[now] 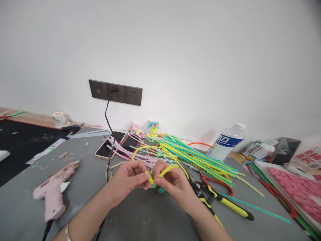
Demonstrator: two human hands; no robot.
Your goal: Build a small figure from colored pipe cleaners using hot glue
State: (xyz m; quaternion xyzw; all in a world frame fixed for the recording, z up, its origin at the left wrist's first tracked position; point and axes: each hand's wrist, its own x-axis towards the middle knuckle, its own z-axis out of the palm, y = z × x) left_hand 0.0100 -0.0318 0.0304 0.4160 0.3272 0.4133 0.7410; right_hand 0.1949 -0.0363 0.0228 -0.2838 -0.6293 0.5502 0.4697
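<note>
My left hand (134, 177) pinches a yellow pipe cleaner (167, 169) between thumb and forefinger. My right hand (172, 179) grips the same fuzzy yellow stem close by, and its loose end curves over the right fingers. Just below the fingertips shows a small green piece (162, 189), partly hidden. Beyond the hands lies a spread of lilac pipe cleaners (125, 149), with a pile of yellow and teal pipe cleaners (195, 157) to its right. Black-and-yellow pliers (225, 202) and red-handled scissors (218, 184) lie right of my right hand.
A pink glue gun (54, 192) lies at left. A phone (117, 142) sits under the lilac stems, near a black cord (107, 117) plugged into the wall socket (115, 92). Small pipe-cleaner figures (152, 130) stand by the wall, a bottle (225, 142) at right.
</note>
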